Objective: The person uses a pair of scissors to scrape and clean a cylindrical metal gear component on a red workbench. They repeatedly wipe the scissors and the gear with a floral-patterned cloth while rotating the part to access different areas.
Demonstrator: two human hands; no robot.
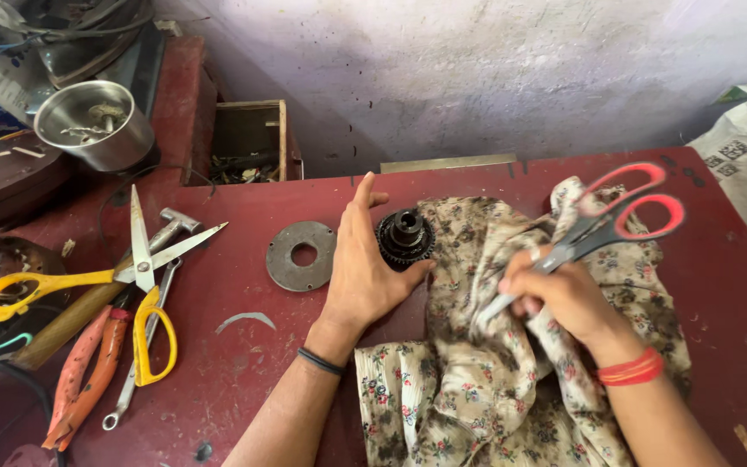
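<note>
A soft cloth point(512, 363) with little flowers on a cream ground is spread in crumpled folds on the red worktop point(244, 363). A bunch of it is held by the right hand point(564, 298). In the same closed grip a pair of scissors with red and grey handles point(603, 220) is held, with the blades pointed down into the cloth. The left hand point(360, 268) is laid flat and open on the worktop, and nothing is gripped by it. Its fingers are rested against a small black gear point(405, 236), which is set just at the cloth's edge. A round grey metal ring point(301, 255) is seen just left of that hand. Farther left, scissors with yellow handles point(131, 277) and orange pliers point(88, 372) are laid.
</note>
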